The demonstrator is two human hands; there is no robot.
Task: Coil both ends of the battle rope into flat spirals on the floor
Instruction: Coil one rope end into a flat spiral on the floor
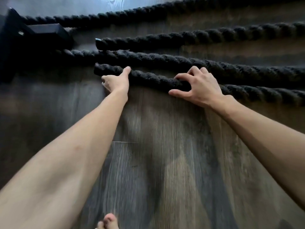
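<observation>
A thick black twisted battle rope [148, 76] lies on the wood floor in several near-parallel runs from left to right. The nearest run ends in a free tip [99, 69] at the left. My left hand [115, 80] grips this run just right of the tip, thumb over the top and fingers beneath. My right hand [196, 86] holds the same run further right, fingers curled over it and thumb stretched along the floor below. A second free rope end [100, 43] lies two runs farther back.
A dark block-shaped base or equipment foot [33, 35] stands at the upper left, where the rope runs lead. Grey-brown wood plank floor [156, 154] fills the foreground. Toes of a bare foot [108, 222] show at the bottom edge.
</observation>
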